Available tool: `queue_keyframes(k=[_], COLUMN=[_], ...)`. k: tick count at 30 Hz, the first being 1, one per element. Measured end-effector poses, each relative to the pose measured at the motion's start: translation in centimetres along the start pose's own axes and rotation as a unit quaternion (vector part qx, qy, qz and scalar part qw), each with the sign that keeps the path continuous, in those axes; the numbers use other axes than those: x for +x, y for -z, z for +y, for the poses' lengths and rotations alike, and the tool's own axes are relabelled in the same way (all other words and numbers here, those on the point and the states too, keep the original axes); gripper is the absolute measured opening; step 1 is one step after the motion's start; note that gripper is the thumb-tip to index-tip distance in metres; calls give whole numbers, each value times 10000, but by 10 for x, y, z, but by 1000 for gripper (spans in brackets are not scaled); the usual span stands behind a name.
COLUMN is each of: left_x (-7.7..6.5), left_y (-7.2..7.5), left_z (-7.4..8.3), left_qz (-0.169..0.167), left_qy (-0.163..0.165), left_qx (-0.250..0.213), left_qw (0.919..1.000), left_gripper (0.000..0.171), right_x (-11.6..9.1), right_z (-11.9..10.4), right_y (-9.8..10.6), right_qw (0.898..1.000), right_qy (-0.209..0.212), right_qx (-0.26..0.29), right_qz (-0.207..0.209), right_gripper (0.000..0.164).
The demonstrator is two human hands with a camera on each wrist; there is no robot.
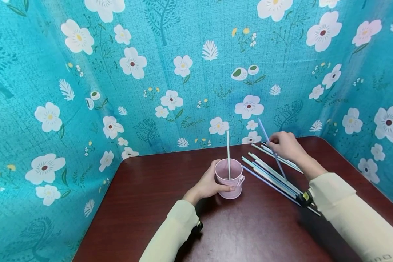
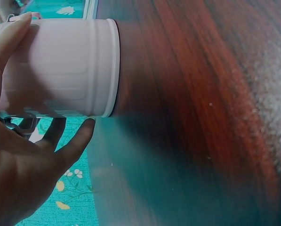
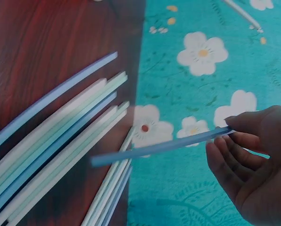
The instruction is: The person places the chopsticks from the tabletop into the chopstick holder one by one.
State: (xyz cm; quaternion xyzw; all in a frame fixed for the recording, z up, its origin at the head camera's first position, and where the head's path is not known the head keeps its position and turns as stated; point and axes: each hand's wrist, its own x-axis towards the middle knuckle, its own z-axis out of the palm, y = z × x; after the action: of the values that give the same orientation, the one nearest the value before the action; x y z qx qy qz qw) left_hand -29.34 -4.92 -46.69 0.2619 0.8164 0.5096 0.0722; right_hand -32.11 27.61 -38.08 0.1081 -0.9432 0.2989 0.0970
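Note:
My left hand (image 1: pixel 207 185) grips a small pink bucket (image 1: pixel 230 191) on the table, its thumb across the front; the left wrist view shows the bucket's smooth side (image 2: pixel 69 66) between thumb and fingers. Inside the bucket one pale greenish-white stick (image 1: pixel 228 147) stands nearly upright. To the right, my right hand (image 1: pixel 286 147) pinches a thin blue stick (image 1: pixel 262 128) between thumb and fingertips. That stick is held tilted above the others, plainly seen in the right wrist view (image 3: pixel 159 148). Beneath it lies a loose bundle of blue, white and pale green sticks (image 1: pixel 270 174).
A second small group of sticks (image 1: pixel 293 165) lies behind the bundle, near the table's back edge. The dark red-brown table (image 1: pixel 160 182) reaches left and forward of the bucket. Blue flowered cloth (image 1: pixel 190 83) hangs behind and along both sides.

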Motion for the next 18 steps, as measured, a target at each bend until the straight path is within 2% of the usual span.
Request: queue_keyframes(k=[7,14,18], left_x=[0,0,1], left_y=[0,0,0], left_z=[0,0,0], left_qz=[17,-22,-32], left_qy=[7,-28,-5], left_qx=[5,-20,-23], left_qw=[10000,10000,10000], left_gripper=[100,99,99], right_x=[2,2,1], right_z=[-22,-45,-58], right_y=[5,5,5], right_qw=[9982,9920,9895], right_qy=[-2,109,240], right_qx=[386,669,793], right_qz=[456,1067,1184], right_gripper=[22,21,21])
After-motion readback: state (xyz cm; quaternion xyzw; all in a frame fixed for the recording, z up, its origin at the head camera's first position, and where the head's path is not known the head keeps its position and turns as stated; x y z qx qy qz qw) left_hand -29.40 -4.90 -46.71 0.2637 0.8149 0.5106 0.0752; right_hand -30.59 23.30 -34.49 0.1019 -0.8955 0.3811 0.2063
